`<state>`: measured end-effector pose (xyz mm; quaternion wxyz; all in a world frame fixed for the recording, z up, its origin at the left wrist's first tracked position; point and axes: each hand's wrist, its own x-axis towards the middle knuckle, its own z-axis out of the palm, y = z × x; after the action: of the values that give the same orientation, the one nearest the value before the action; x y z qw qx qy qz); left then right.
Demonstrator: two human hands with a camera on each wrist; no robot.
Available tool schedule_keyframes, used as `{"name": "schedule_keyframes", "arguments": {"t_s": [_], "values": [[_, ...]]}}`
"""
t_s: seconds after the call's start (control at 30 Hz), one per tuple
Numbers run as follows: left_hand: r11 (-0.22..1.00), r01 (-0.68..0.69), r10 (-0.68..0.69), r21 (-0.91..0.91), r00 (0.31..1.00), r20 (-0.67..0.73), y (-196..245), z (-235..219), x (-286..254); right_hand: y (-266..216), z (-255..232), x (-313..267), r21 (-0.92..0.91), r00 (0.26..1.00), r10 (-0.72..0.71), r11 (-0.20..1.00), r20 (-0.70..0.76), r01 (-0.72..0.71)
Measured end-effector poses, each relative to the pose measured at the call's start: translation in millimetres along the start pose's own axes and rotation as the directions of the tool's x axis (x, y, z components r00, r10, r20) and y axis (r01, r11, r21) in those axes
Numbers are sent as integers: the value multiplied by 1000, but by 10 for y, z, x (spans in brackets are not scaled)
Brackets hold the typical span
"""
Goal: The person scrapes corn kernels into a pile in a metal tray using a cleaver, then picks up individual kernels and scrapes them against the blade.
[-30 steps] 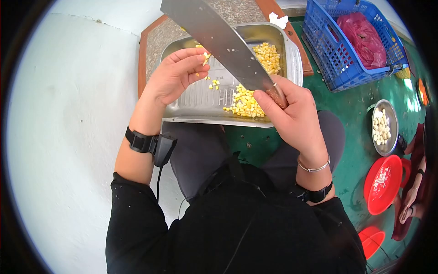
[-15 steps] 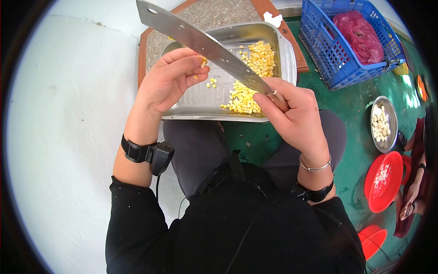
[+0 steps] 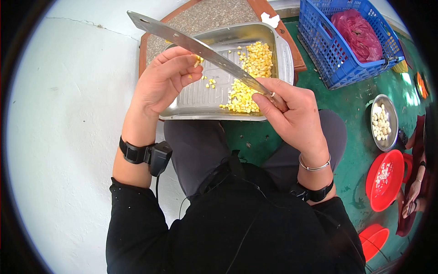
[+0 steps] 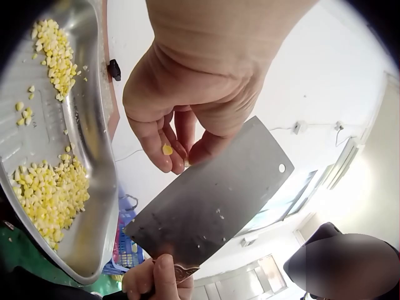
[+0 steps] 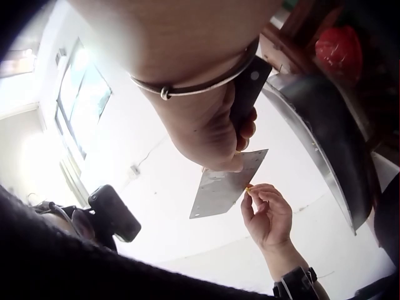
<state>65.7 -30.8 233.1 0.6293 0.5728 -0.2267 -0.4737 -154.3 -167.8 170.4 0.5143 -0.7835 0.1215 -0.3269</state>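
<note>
My right hand (image 3: 296, 112) grips the brown handle of a broad metal cleaver (image 3: 210, 54), whose blade slants up to the left over a metal tray (image 3: 187, 101). Bits of white and yellow cling to the blade. With thumb and fingertips my left hand (image 3: 157, 84) pinches yellow corn kernels (image 3: 197, 61) right beside the blade; another kernel (image 4: 167, 150) sticks to a finger in the left wrist view. Loose corn kernels (image 3: 259, 59) are heaped along the tray's right side, a second pile lies nearer me, and several are scattered in the middle.
The tray stands on a stone-topped table (image 3: 223, 13) with a wooden edge. Right of it are a blue crate (image 3: 335, 68) holding a pink plastic bag (image 3: 358, 34), a metal bowl (image 3: 393, 137) of pale round pieces, and red basins (image 3: 374, 196). Another person's hands (image 3: 413, 194) show far right.
The cleaver's far end has swung left and down, and its blade now shows narrower in the head view. My left hand has shifted slightly left, still pinching kernels.
</note>
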Motion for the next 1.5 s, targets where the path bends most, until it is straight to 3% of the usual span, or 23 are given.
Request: {"name": "schedule_keyframes", "arguments": {"t_s": [0.47,0.73,0.87,0.93,1.17,1.27,1.33,1.37,1.43,1.5], "values": [[1000,10,-11,20,997,73,-54,-39,31,33,44,35,15,1000,14,1000,13,-14],[982,48,-73,182,989,131,-52,99,24,46,64,51,11,998,-53,999,-15,53],[960,57,-84,274,993,88,-111,84,74,9,26,44,18,1000,18,1000,-5,-18],[914,36,-62,403,997,51,-162,60,112,4,6,44,23,997,78,997,22,-78],[890,46,-50,453,999,-5,-237,22,152,53,44,45,30,999,19,999,-36,-18],[837,43,9,546,996,-93,-323,-109,261,37,30,52,53,998,58,997,-23,-57],[635,95,-13,766,994,-113,-420,-374,341,39,29,42,49,998,47,998,-32,-46],[635,96,-15,766,994,-113,-469,-472,362,41,29,41,50,998,49,998,-32,-47],[377,198,-161,905,976,-147,-552,-592,391,46,22,41,32,998,47,998,-39,-46],[306,176,-133,936,981,-142,-610,-603,359,20,-6,30,39,998,54,998,-34,-53]]}}
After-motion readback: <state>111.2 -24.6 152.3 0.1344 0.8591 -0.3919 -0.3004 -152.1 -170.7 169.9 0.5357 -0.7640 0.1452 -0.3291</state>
